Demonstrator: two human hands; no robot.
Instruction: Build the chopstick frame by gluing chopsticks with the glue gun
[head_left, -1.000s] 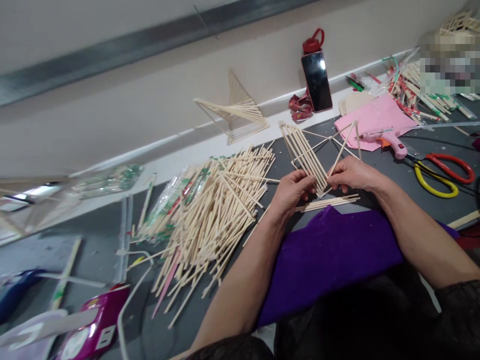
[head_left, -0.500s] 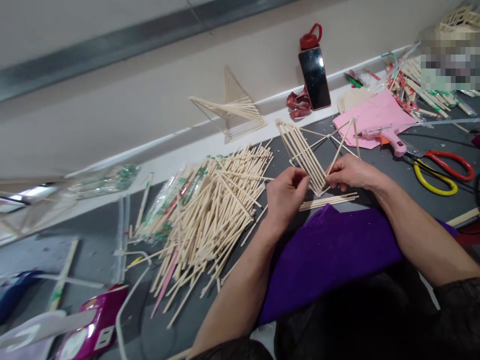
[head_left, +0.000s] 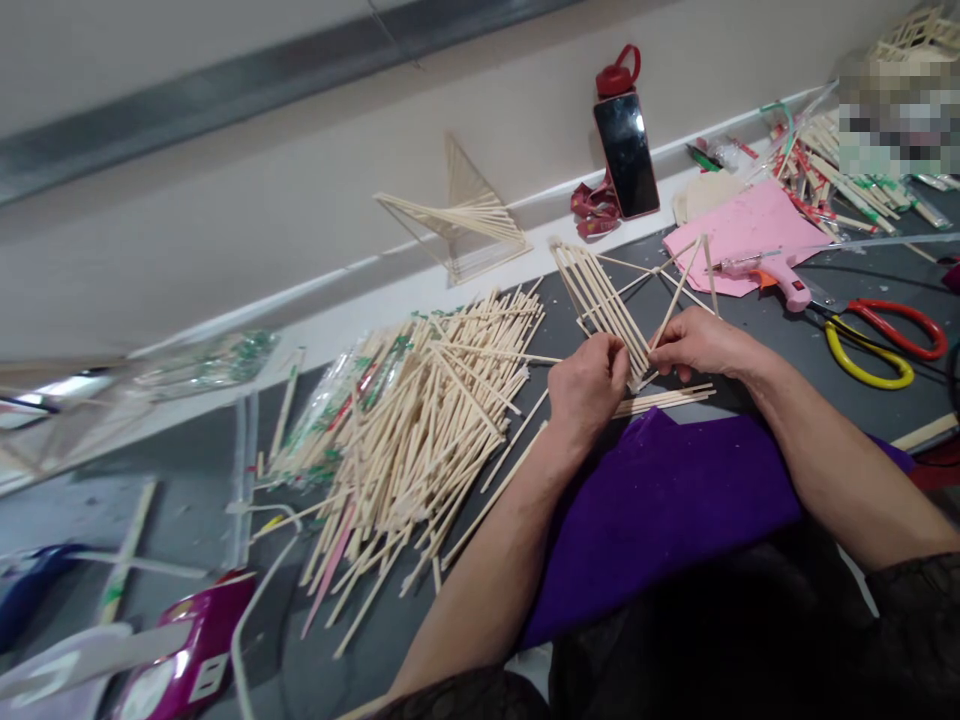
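Observation:
An openwork frame of thin wooden sticks point(head_left: 609, 305) stands on the grey table, one face filled with a row of sticks side by side. My right hand point(head_left: 701, 345) pinches this frame near its lower right corner. At the lower end of the row is my left hand point(head_left: 589, 385), its fingers curled and thumb pressed in. Those fingers hide whatever they may hold. Several loose sticks point(head_left: 671, 398) lie just below the frame, partly behind my left hand. Purple cloth point(head_left: 667, 510) covers the edge in front of me.
Left lies a big heap of wooden sticks point(head_left: 427, 430). A second stick model point(head_left: 465, 215) leans by the wall, near a phone point(head_left: 628, 155) propped on a red-capped bottle point(head_left: 616, 78). Right are a pink glue gun point(head_left: 784, 275), pink sheets point(head_left: 750, 225) and scissors point(head_left: 870, 345).
My left hand has moved right, closer to my right hand, and its fingers now reach the lower end of the stick row. My right hand stays on the frame.

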